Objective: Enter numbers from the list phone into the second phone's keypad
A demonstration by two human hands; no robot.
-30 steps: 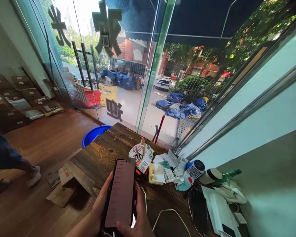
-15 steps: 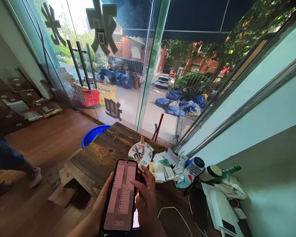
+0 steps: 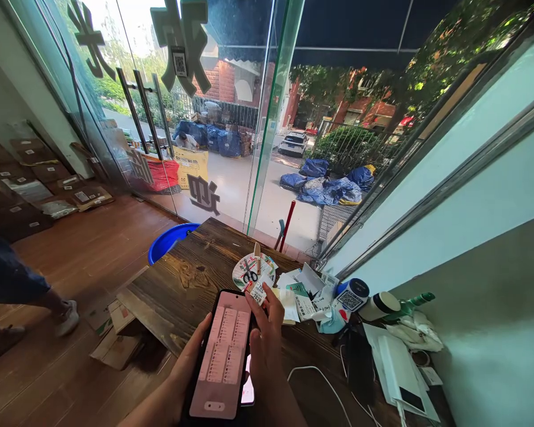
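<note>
Big glass doors (image 3: 169, 136) and window panes fill most of the view, with green characters stuck on the glass and blue bundles (image 3: 329, 190) lying outside on the pavement. Inside, a wood floor (image 3: 71, 255) runs along the left, with flat brown parcels (image 3: 31, 178) laid out by the wall and another person's leg and sneaker (image 3: 64, 314) at the left edge. Some flattened cardboard (image 3: 115, 338) lies on the floor right by the table.

The dark wooden table (image 3: 191, 279) sits in the corner by the glass, a blue tub (image 3: 171, 240) just behind its far edge. The right side of the table is a mess — paper slips (image 3: 302, 296), a round fan with scissors (image 3: 251, 274) on it, a tube with a QR code (image 3: 351, 296), a white cable (image 3: 311, 376) and a white box (image 3: 398, 373).

Down front, the left hand (image 3: 184, 370) is wrapped around a phone (image 3: 225, 356), gripping it from the left edge, held up over the near edge of the table with the screen lit and showing rows of text. The right hand (image 3: 264, 332) is loosely open just beside the phone's right edge, fingers spread — one fingertip is at the top right of the screen.
</note>
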